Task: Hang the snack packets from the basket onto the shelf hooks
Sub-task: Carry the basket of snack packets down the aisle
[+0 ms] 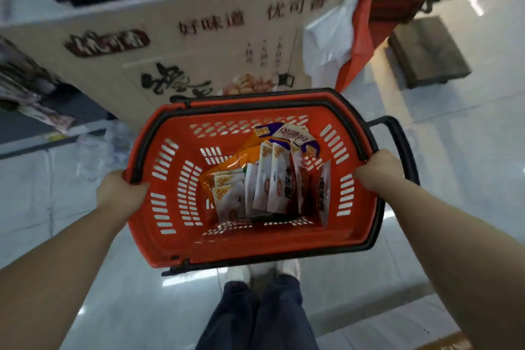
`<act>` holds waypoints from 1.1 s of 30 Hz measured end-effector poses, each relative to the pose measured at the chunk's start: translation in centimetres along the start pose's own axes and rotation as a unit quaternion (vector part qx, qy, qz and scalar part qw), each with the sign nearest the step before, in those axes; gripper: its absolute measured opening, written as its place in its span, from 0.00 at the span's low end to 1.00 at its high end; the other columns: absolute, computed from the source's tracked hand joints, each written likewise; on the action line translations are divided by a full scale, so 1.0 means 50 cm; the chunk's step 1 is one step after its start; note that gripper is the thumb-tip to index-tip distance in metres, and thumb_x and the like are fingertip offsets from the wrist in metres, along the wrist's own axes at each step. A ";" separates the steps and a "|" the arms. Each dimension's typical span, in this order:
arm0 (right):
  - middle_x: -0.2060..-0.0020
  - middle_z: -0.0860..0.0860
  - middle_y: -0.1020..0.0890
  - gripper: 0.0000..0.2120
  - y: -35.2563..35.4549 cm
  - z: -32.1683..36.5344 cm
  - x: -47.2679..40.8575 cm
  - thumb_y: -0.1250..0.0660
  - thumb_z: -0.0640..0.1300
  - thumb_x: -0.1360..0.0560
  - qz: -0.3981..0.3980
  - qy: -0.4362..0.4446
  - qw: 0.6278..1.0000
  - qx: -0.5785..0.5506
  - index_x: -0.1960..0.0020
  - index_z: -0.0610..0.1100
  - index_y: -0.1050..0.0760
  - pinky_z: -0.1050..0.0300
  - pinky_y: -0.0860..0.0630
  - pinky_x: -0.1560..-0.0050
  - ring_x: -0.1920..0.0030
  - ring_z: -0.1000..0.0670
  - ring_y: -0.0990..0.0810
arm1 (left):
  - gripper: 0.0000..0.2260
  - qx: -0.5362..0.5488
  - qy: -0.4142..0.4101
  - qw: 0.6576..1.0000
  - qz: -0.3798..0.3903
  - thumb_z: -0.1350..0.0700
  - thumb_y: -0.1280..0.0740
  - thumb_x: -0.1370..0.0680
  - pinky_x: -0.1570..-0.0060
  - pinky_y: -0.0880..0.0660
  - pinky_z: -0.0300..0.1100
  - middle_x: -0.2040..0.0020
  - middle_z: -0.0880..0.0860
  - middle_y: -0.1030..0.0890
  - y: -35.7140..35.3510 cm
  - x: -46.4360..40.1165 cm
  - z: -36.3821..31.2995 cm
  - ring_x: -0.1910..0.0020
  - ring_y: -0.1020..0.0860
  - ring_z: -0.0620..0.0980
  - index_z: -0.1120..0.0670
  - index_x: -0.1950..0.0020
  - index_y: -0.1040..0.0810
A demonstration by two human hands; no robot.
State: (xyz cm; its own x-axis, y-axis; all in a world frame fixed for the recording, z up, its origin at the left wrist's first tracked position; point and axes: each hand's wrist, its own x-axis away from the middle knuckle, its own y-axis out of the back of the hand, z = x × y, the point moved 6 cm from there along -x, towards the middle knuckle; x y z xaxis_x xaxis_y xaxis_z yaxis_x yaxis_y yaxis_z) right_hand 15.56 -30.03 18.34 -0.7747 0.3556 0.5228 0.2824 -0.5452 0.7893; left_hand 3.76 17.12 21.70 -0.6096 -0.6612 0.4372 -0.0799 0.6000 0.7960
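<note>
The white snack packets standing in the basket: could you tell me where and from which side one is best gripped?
Pinch the top edge of one white packet, reaching straight down from above. They stand upright in a tight row, so only their upper edges are exposed, and the orange basket walls block the sides. Both the left hand and right hand grip the rim, so one probably must let go first.

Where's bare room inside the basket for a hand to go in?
Free: the basket floor on the left hand side, between the slotted left wall and the snack packets; also a thin strip along the far wall. Crowded: centre to right, where packets stand packed toward the right hand side.
</note>
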 end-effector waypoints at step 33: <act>0.68 0.45 0.24 0.19 -0.104 1.013 1.073 0.25 0.51 0.33 0.088 0.556 0.786 0.254 0.67 0.40 0.29 0.57 0.30 0.69 0.68 0.46 0.26 | 0.08 0.254 0.292 0.833 -0.394 0.58 0.26 0.32 0.63 0.28 0.43 0.69 0.57 0.23 1.013 0.566 0.746 0.70 0.25 0.53 0.62 0.59 0.19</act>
State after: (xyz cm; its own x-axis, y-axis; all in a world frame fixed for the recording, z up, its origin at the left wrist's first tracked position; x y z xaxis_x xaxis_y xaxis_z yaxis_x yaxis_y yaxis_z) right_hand 1.19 30.31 58.61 -0.6343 -0.7297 0.2555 0.4107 -0.0380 0.9110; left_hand -46.99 45.59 58.77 0.2666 -0.9576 0.1094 -0.6887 -0.1099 0.7167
